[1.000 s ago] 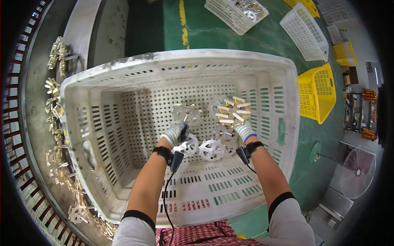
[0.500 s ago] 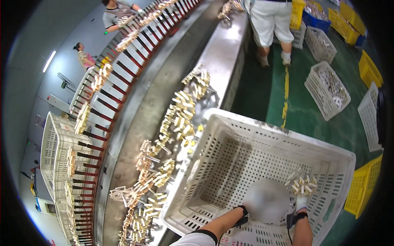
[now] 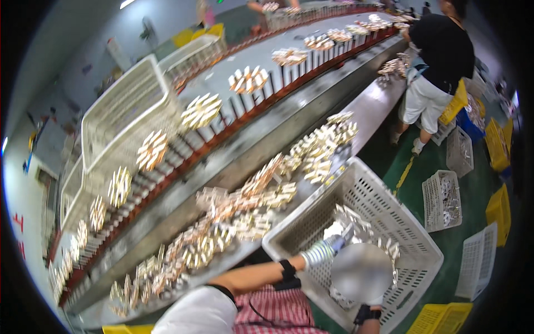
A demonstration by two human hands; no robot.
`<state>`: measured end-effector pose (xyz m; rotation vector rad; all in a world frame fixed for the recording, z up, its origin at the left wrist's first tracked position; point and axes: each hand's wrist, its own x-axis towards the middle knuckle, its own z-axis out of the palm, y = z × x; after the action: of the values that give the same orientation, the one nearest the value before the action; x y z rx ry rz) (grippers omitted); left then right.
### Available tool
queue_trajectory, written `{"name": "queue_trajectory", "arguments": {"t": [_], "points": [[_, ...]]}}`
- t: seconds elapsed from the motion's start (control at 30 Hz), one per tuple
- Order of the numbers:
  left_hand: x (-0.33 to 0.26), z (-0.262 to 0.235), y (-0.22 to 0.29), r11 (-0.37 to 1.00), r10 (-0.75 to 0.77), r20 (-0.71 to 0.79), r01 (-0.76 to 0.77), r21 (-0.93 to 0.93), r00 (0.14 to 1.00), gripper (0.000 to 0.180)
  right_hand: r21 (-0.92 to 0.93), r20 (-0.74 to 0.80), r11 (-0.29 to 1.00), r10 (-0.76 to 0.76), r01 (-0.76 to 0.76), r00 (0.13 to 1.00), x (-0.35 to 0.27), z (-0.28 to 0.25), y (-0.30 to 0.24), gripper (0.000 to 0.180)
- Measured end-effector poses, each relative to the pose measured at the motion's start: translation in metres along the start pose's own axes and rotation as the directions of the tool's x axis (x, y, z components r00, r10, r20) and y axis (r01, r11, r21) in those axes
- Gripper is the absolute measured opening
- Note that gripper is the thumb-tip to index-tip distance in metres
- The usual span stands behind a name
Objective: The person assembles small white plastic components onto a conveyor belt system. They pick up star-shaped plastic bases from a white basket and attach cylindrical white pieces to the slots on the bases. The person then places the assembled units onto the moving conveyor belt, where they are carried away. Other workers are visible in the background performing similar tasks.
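Note:
In a white perforated plastic crate (image 3: 289, 236), a cluster of small metal parts (image 3: 356, 220) with pale rod-like ends lies near my left hand (image 3: 324, 250). That hand wears a striped glove with grey fingers and reaches in over the crate's side. Its fingertips are smeared by motion, so I cannot tell whether they grip the parts. Of my right hand (image 3: 374, 303), only the pale glove cuff and wrist with a black band show, at the crate's near right. A blurred round patch hides its fingers and some of the crate's contents.
Along a steel ledge (image 3: 384, 114) lie heaped brass and copper-coloured parts (image 3: 222, 222). Beyond runs a curved conveyor (image 3: 245, 106) with dark prongs carrying similar clusters. A person in black (image 3: 442, 53) stands far right. White (image 3: 442, 200) and yellow crates (image 3: 497, 145) stand on the green floor.
The view has swung, and the crate sits differently in the picture. My left hand has come out from behind the blurred patch; my right hand, earlier beside a parts cluster, is now mostly hidden.

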<state>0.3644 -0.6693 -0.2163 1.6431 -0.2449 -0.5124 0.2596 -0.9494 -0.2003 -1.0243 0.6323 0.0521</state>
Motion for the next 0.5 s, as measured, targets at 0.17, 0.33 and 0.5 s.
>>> {"name": "queue_trajectory", "arguments": {"t": [0.17,0.33,0.5], "points": [[-0.171,-0.121,0.09,0.994,0.091,-0.279,-0.102,-0.025,0.956,0.03,0.323,0.248,0.922,0.137,-0.215,0.959,-0.003,0.089,0.028,0.047],[-0.359,-0.199,0.109,0.998,-0.005,-0.532,-0.031,-0.059,0.847,0.031,0.15,0.447,0.866,0.372,-0.478,0.814,-0.07,0.256,0.056,0.064],[-0.5,-0.222,0.09,0.749,-0.394,-0.851,-0.416,-0.516,0.348,0.039,-0.003,0.525,0.733,0.58,-0.68,0.623,-0.118,0.355,0.167,0.023]]}}
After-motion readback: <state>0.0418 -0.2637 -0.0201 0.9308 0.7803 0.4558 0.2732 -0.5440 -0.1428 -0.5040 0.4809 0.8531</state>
